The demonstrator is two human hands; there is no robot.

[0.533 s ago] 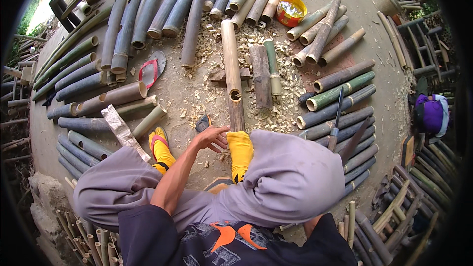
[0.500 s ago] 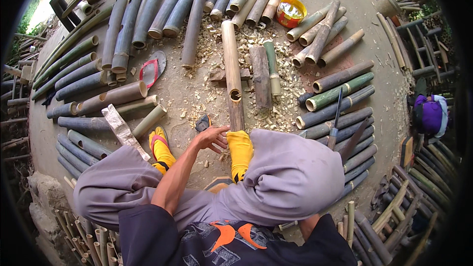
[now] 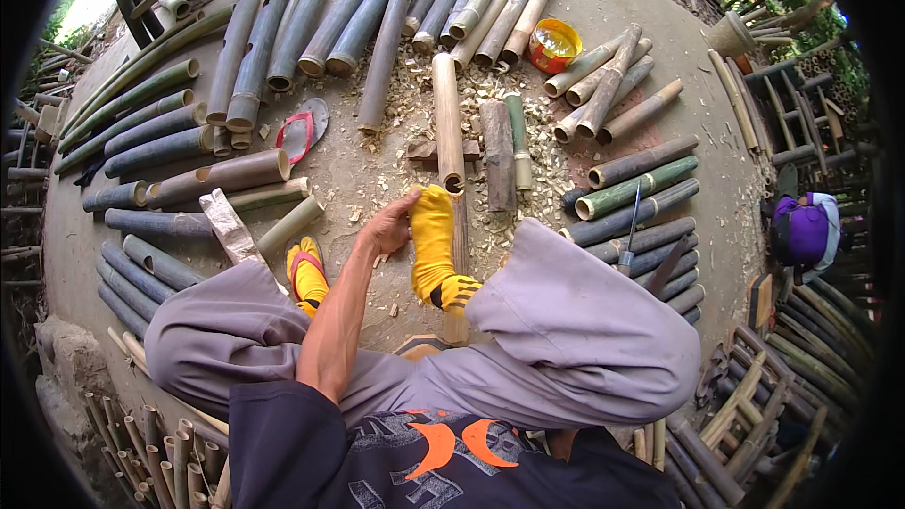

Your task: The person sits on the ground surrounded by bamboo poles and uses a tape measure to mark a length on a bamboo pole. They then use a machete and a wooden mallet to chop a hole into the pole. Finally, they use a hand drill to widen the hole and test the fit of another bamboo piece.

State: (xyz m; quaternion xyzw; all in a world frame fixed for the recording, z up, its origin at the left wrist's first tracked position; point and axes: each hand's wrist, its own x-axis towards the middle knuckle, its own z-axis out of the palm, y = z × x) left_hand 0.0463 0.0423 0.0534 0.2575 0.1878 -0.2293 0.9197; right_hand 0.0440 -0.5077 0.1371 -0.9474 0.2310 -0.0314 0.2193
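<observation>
Left hand against the toe end of the yellow sock, fingers partly hidden; cannot tell whether they pinch it. Sock worn on one foot, near the open end of a pale bamboo tube. Right hand hidden; state cannot be told.

bamboo tube beyond right sock
</observation>
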